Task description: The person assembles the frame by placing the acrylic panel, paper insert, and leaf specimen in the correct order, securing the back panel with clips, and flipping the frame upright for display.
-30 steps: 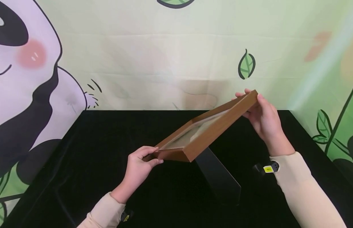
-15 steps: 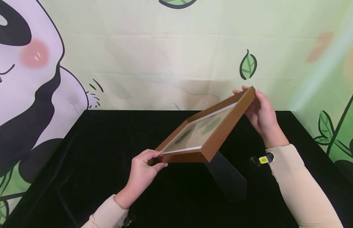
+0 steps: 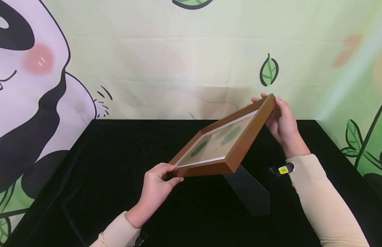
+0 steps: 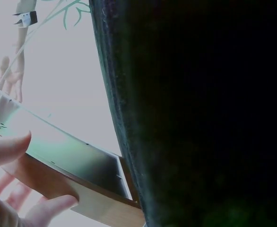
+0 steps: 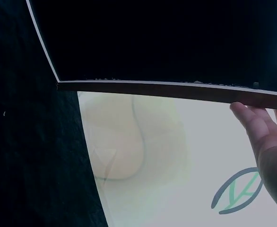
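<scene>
A brown wooden picture frame [image 3: 245,144] is held tilted above the black table, its print of green leaves [image 3: 229,135] facing up and to the left. My left hand [image 3: 157,190] pinches the frame's near left corner between thumb and fingers. At the upper right corner, my right hand [image 3: 285,125] grips the edge, its other fingers behind the frame. A black easel leg [image 3: 251,192] slants down from the frame's back toward the tabletop. In the right wrist view the frame's dark back [image 5: 167,42] fills the top, with the right fingers [image 5: 254,123] at its edge.
A black cloth [image 3: 123,147] covers the table. Behind it hangs a pale green backdrop [image 3: 147,61] with a cartoon panda [image 3: 76,92] at the left and drawn leaves [image 3: 269,70]. Small wrist cameras sit by both cuffs.
The frame has turned so more of its leaf print shows, its near right corner swinging right. The right hand has shifted slightly left and up; the easel leg shows farther right.
</scene>
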{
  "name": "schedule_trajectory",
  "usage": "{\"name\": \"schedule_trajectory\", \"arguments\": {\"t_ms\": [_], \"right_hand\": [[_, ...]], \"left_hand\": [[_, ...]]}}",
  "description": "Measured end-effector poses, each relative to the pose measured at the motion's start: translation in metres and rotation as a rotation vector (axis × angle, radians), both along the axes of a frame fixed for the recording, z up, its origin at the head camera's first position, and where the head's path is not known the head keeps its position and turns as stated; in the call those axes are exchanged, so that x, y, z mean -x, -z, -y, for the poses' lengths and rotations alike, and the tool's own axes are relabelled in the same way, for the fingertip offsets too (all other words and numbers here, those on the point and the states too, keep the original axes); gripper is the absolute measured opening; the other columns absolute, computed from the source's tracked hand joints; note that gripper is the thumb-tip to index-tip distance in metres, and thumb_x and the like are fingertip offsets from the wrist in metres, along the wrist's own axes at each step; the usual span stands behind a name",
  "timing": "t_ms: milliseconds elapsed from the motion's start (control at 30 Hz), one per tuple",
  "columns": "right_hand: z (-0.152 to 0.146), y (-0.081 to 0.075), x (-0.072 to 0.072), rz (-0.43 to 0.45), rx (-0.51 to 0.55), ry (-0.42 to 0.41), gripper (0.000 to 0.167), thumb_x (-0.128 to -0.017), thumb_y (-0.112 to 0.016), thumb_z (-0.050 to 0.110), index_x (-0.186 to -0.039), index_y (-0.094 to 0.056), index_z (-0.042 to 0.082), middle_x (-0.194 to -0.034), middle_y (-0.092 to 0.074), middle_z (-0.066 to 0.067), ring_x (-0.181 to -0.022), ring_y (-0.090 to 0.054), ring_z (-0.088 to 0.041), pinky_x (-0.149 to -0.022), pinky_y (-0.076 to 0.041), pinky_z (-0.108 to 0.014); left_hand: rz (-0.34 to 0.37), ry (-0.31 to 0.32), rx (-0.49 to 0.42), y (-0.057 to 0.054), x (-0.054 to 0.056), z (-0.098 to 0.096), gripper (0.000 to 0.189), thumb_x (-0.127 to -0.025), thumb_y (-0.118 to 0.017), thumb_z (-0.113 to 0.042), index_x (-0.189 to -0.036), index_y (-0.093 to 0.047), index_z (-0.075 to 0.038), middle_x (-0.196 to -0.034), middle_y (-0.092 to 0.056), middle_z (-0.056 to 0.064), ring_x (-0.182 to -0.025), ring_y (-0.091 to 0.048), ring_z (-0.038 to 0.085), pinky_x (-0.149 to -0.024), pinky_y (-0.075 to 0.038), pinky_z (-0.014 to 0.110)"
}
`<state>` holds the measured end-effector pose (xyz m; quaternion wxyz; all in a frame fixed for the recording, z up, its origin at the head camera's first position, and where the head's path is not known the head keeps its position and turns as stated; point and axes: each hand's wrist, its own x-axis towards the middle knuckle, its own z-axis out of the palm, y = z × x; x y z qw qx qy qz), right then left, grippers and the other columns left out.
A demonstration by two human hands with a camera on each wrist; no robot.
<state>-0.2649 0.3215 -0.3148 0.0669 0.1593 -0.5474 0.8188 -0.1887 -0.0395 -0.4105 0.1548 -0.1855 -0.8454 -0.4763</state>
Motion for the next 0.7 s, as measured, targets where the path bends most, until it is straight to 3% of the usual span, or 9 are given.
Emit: {"name": "schedule_trajectory", "arguments": {"t_ms": [400,700], "right_hand": [[0.0,0.002,-0.002,-0.007,-0.018,0.002,0.037,-0.106,-0.031,0.031,-0.123,-0.056,0.01,-0.117,-0.068,-0.006,-0.111,-0.061,-0.023,-0.092,-0.047,-0.03],[-0.001,-0.006,-0.014,0.062,-0.067,0.053,0.035,-0.105,-0.037,0.034,-0.129,-0.049,0.011,-0.119,-0.065,-0.002,-0.125,-0.043,-0.022,-0.1,-0.035,-0.027]], "left_hand": [[0.08,-0.019,0.013,-0.001,0.001,0.001,0.03,-0.071,-0.085,-0.007,-0.098,-0.074,-0.012,-0.095,-0.069,-0.001,-0.089,-0.064,0.013,-0.076,-0.055,0.037],[0.209,0.057,-0.067,-0.003,0.005,0.009,0.034,-0.072,-0.085,-0.009,-0.103,-0.072,-0.009,-0.103,-0.07,0.003,-0.099,-0.064,0.02,-0.087,-0.05,0.048]]}}
